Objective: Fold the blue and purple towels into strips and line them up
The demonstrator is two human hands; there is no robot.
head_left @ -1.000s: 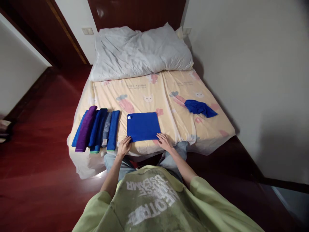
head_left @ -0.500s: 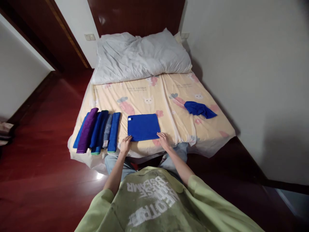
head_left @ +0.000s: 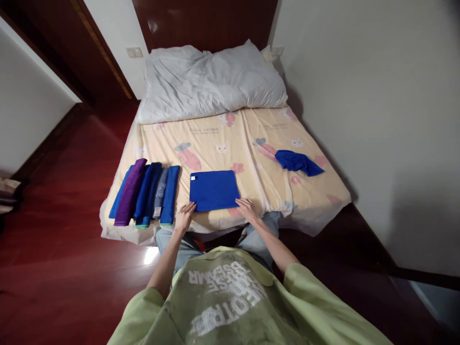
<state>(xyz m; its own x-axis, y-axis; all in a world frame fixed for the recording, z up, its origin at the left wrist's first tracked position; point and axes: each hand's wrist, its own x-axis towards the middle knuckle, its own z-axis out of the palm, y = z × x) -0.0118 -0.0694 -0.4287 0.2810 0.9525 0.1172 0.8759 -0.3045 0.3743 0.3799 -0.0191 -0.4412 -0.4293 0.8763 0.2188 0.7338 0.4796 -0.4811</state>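
A blue towel (head_left: 213, 189) lies flat in a folded rectangle near the front edge of the bed, with a small white label at its far left corner. At its near left corner, my left hand (head_left: 185, 215) has its fingers closed on the cloth. My right hand (head_left: 247, 209) pinches the near right corner; the thumbs are hard to make out. To the left lies a row of several rolled or folded towels: a purple towel (head_left: 131, 191), a grey towel (head_left: 160, 191) and blue ones, the nearest blue roll (head_left: 170, 194) beside my left hand.
A crumpled blue cloth (head_left: 298, 162) lies on the right side of the bed. The bed (head_left: 215, 139) has a yellow patterned sheet, and a grey-white quilt (head_left: 215, 86) is bunched against the headboard (head_left: 204, 24). A wall (head_left: 359, 96) stands close on the right.
My right hand has shifted slightly to the right with the towel's near corner, and the near edge looks a little straighter. My left hand stays at its corner.
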